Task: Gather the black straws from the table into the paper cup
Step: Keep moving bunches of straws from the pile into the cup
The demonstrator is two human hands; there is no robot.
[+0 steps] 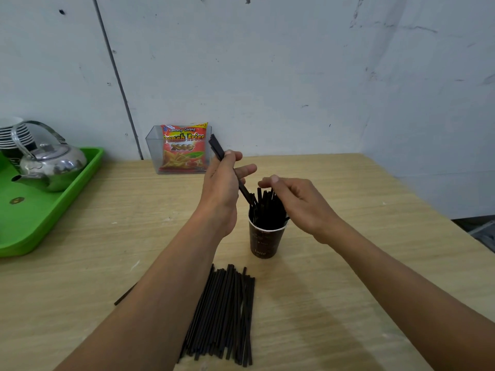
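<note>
A dark brown paper cup [263, 243] stands upright mid-table with several black straws [267, 207] sticking out of it. My left hand [223, 183] grips a few black straws [217, 147], tilted, their lower ends dipping into the cup's left side. My right hand [297, 202] hovers over the cup's right side, fingers curled on the tops of the straws in it. A flat pile of black straws [227, 314] lies on the table in front of the cup. One stray straw [125, 294] shows left of my left forearm.
A green tray [53, 210] at the left holds a steel kettle [49, 164] and stacked cups [13, 135]. A clear box with a snack bag [183, 148] stands against the wall. The table's right edge [428, 199] runs close to the cup.
</note>
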